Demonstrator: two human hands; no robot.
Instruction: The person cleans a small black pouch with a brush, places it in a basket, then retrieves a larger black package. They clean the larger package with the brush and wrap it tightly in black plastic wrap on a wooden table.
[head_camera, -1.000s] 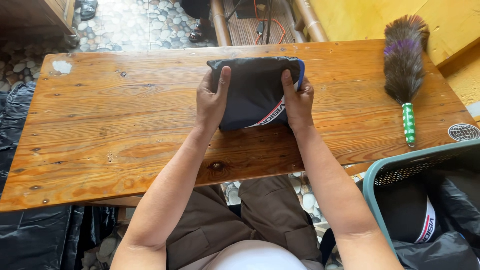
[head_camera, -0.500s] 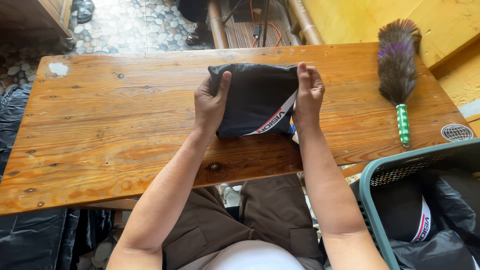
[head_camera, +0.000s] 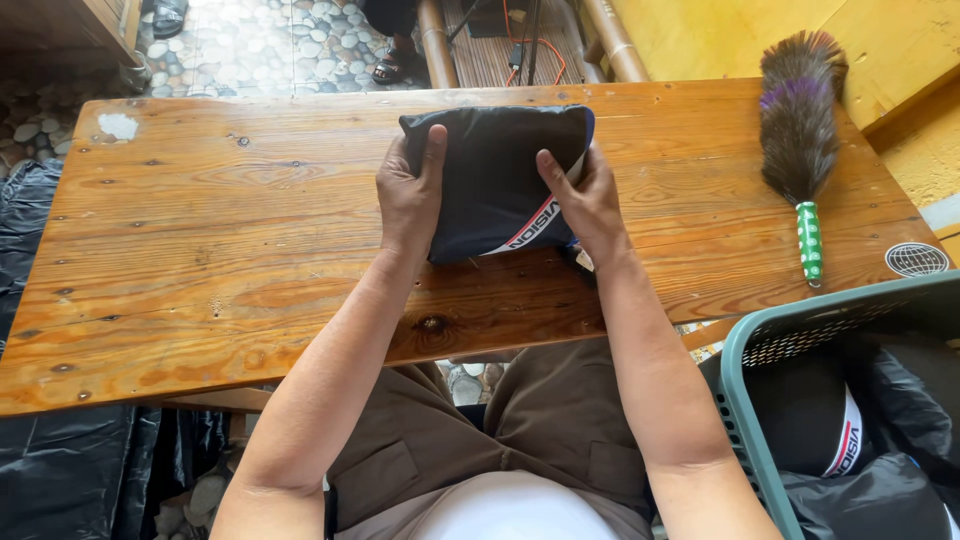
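dark navy folded cloth bundle with a white and red stripe (head_camera: 500, 180) lies in the upper centre of the frame on the brown wooden plank table (head_camera: 200, 250). the left hand (head_camera: 408, 195) grasps its left edge, thumb on top. the right hand (head_camera: 585, 200) grasps its right edge, fingers pressing on the fabric. a brown feather duster with a green and white handle (head_camera: 797, 140) lies at the upper right, well apart. a green plastic basket (head_camera: 745, 350) holding dark clothes stands at the lower right.

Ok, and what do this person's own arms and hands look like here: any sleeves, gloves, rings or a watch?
Both arms are bare from the elbow down, with no sleeves in sight. The left hand and right hand wear no gloves, and no ring, watch or wristband shows on either. Below the arms, brown trousers and the hem of a white top are visible.
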